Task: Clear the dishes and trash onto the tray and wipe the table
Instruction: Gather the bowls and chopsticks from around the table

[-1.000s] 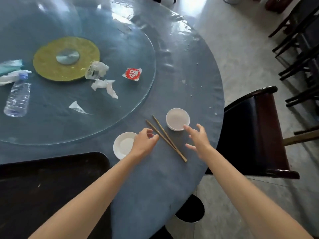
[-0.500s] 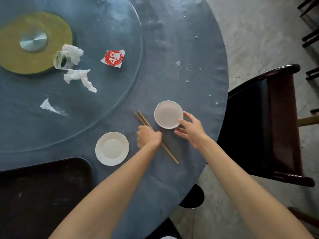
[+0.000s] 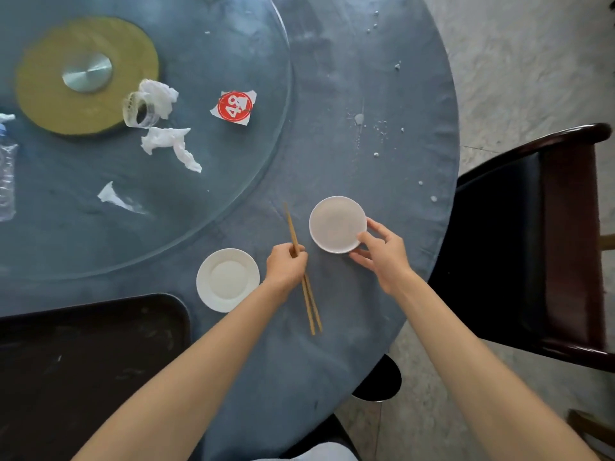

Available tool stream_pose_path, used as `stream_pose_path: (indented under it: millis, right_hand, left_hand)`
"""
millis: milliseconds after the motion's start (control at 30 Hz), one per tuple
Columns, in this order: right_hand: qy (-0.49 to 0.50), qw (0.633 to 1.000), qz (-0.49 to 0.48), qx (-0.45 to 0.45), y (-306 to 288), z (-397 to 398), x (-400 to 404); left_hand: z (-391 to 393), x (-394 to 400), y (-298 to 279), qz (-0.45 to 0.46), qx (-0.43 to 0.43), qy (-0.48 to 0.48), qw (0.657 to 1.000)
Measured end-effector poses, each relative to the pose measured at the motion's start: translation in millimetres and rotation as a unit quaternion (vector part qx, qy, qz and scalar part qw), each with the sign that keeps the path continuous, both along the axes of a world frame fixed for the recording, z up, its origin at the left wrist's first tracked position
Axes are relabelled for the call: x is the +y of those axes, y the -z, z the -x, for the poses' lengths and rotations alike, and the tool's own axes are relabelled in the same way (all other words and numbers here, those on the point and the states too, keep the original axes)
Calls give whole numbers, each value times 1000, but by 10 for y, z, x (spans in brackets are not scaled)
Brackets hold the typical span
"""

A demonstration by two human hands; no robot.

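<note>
My left hand (image 3: 285, 267) is closed around a pair of wooden chopsticks (image 3: 307, 294), which stick out above and below the fist over the blue table (image 3: 382, 94). My right hand (image 3: 382, 252) grips the near right rim of a small white bowl (image 3: 336, 223). A white saucer (image 3: 227, 279) rests just left of my left hand. The dark tray (image 3: 100, 344) lies at the near left edge. On the glass turntable (image 3: 233, 178) lie crumpled tissues (image 3: 171, 144), a clear plastic cup (image 3: 139, 109) on its side, a red-and-white wrapper (image 3: 234, 106) and a torn scrap (image 3: 111, 196).
A plastic water bottle (image 3: 6, 181) lies at the far left edge. White crumbs (image 3: 376, 128) dot the tablecloth at the right. A dark wooden chair (image 3: 539, 241) stands close to the table's right side, and a black stool (image 3: 379, 380) sits under the near edge.
My left hand closed on the chopsticks and turned them more upright. My right hand reached the bowl and took hold of its rim. The view tilted further down over the table.
</note>
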State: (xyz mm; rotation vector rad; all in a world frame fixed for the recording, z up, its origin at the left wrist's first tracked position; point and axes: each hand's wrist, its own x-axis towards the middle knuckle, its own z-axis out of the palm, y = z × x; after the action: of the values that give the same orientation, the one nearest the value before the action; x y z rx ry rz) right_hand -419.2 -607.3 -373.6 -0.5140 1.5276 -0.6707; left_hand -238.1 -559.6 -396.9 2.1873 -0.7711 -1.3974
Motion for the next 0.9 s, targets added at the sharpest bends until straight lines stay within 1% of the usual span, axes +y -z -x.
stream_pose_path:
  millis: [133,233,333,533,700,800,900]
  right_hand:
    - [-4,1000,16,5,-133,13,180]
    - [-7,1000,28,3,-226,-2,350]
    - [-29,999,35,-2,-333,-81,542]
    - [-96,994,49,-4,-582,-511,1056]
    - [-178,981,72,-15,-760,-1012,1599]
    - [-218,972,80,-26,-815,-1328,1993]
    - [-266,960,83,-39,-877,-1677,2483]
  left_hand:
    - [-118,158,-122,16,90,1,996]
    - [-235,351,-308,28,174,-53,983]
    - [-387,622,-506,37,222,-96,970]
    - [-721,1304,-736,50,193,-128,972]
    - [-1112,2019,-924,79,219,-192,953]
    - [-1380,2611,-1012,112,238,-220,939]
    - [-1633,3304,-1015,143,236,-253,927]
